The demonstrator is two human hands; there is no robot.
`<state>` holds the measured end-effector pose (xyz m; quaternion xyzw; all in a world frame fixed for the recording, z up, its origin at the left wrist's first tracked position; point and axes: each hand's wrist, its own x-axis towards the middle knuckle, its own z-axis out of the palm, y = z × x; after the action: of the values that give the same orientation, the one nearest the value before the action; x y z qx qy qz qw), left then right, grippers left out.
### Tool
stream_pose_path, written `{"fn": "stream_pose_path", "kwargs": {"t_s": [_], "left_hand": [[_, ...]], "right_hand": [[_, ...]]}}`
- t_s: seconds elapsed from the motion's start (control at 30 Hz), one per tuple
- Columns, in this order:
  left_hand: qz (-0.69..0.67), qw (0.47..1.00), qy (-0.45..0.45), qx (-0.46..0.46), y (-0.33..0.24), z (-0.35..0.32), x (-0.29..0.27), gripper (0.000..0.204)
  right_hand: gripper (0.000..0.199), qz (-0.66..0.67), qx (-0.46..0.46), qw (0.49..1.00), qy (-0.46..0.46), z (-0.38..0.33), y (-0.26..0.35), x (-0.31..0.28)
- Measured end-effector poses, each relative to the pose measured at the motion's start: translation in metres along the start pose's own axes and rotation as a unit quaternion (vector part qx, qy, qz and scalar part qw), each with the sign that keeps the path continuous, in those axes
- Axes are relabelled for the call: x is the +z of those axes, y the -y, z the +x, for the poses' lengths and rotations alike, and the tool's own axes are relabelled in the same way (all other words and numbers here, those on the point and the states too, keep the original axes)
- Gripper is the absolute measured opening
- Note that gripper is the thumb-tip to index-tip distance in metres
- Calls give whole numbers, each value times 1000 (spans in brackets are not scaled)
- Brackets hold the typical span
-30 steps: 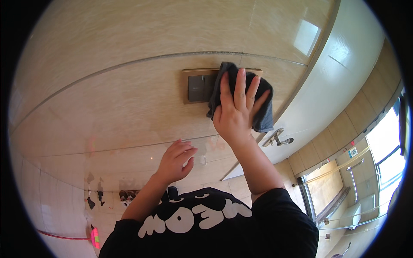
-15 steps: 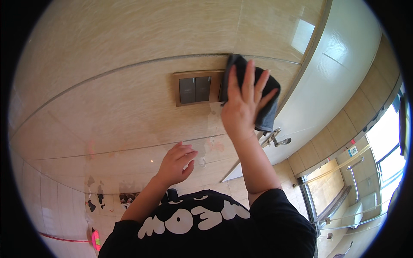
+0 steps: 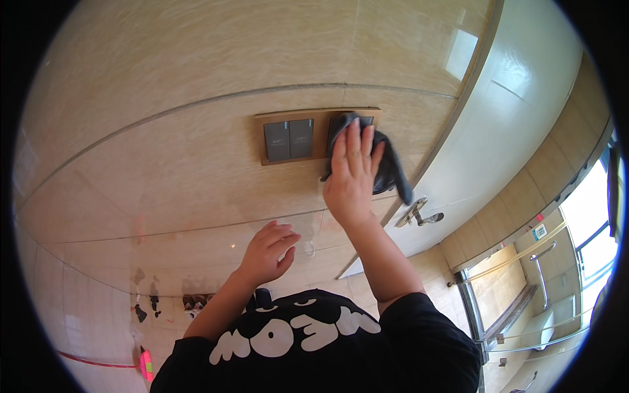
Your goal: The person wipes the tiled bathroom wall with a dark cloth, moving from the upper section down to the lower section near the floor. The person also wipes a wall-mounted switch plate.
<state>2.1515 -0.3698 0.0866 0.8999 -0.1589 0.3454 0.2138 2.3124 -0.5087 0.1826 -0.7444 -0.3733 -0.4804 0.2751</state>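
A dark grey cloth [image 3: 388, 167] lies under my right hand [image 3: 350, 173], whose fingers press it against the right part of a light switch panel [image 3: 322, 124]. The panel has a bronze-coloured frame. Its left pair of dark rocker switches [image 3: 289, 140] is uncovered, while the cloth and fingers hide most of the right switches. Loose folds of the cloth hang down beside my wrist. My left hand [image 3: 267, 252] hovers lower down, in front of the tiled wall, with slightly bent fingers, the thumb apart and nothing held.
Beige glossy tiles cover the wall [image 3: 196, 164]. A white door [image 3: 485, 131] with a metal lever handle [image 3: 426, 215] stands to the right. Shoes [image 3: 192, 302] lie on the floor at lower left, near a pink item [image 3: 145, 363]. Glass panels and a bright window [image 3: 593, 209] are at far right.
My right hand has moved left and slightly down with the cloth, from the panel's right edge onto its right switches. The fingers have drawn closer together. My left hand stays put.
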Motion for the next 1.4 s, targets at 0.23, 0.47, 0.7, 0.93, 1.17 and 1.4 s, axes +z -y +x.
{"fn": "stream_pose_path", "kwargs": {"t_s": [0.23,0.47,0.7,0.93,1.17,1.4], "left_hand": [[3,1000,5,-4,1,-2,-2,28],[2,1000,-1,-15,-1,-7,-3,28],[11,1000,1,-16,3,-14,-7,31],[28,999,-20,-31,7,-23,-22,31],[17,999,-15,-40,9,-33,-19,30],[22,999,-17,-30,12,-32,-31,27]], "right_hand": [[52,10,-57,998,-15,-36,-13,20],[62,59,11,995,-76,5,-3,11],[50,126,-86,987,41,13,64,13],[56,69,-65,995,9,3,56,22],[50,79,-73,994,10,19,82,20],[53,185,-169,964,84,-40,51,48]]}}
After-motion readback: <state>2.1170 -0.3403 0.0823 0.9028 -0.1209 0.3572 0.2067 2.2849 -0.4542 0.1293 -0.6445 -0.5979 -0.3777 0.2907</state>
